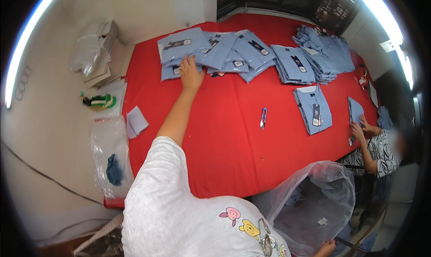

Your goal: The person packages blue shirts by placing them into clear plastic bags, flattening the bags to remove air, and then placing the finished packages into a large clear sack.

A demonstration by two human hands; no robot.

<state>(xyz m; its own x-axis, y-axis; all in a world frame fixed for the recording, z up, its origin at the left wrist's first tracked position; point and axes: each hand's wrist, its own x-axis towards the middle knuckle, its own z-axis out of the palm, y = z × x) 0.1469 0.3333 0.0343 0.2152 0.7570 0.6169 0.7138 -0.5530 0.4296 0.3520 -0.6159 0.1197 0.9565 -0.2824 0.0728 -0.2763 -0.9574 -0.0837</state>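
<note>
My left arm stretches across the red table to a pile of folded light-blue shirts in clear packaging (186, 43). My left hand (191, 75) rests on the front edge of this pile, fingers spread over the packets. Low on the right, my right hand (327, 248) is closed at the rim of a large clear plastic bag (310, 203), which hangs open beside the table. Some blue packets show dimly through the bag's side. More packaged shirts (253, 52) overlap just right of my left hand.
Blue-handled thread snips (263, 117) lie mid-table on the red cloth (211, 135). A folded shirt (313, 108) and shirt stacks (294, 64) lie to the right. A co-worker (381, 151) handles another shirt at the right edge. Plastic sleeves (110, 144) lie at the left.
</note>
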